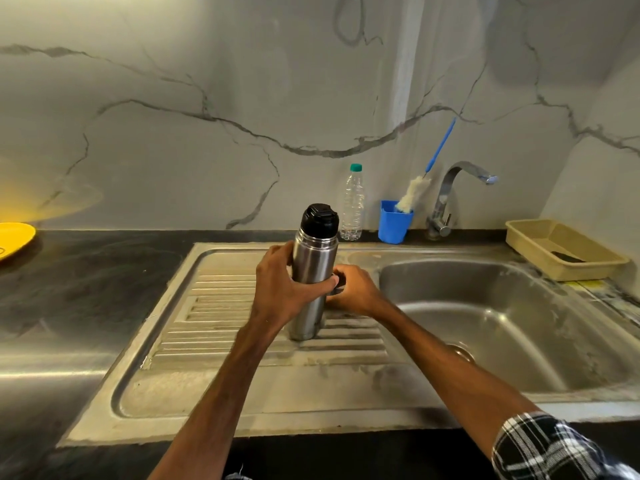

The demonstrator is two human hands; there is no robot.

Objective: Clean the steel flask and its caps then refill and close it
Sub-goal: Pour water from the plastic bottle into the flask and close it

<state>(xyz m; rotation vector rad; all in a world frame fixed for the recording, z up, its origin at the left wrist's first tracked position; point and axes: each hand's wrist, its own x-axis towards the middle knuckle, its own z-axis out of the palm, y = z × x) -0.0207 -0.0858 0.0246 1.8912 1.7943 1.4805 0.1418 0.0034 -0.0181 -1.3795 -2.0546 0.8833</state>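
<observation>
Your left hand (282, 284) is wrapped around the mid-body of the steel flask (311, 271), fingers curled to the front, thumb side behind, a full closed clasp. Your right hand (353, 289) sits just beside the flask's right flank, at about the same height, fingers curled in on something small and dark (338, 283); can't tell what it is, or if it's a part of the flask or a loose piece. It looks pinched, not loose, but that's partly hidden.

The flask stands upright on the ribbed drainboard (221, 296), long axis vertical, leaning slightly. Its black cap (319, 218) is on, straight up the axis from your left grip, well above both hands. Neither hand is on it. The right hand is the freer one, so the likely step is: left steadies the body, right goes up to the cap and twists.

The sink basin (485, 306) lies to your right, with the tap (464, 181) behind it. The blue cup (394, 223) with the bottle brush (415, 192) and a plastic water bottle (352, 206) stand against the wall, behind the flask and well apart from it.
</observation>
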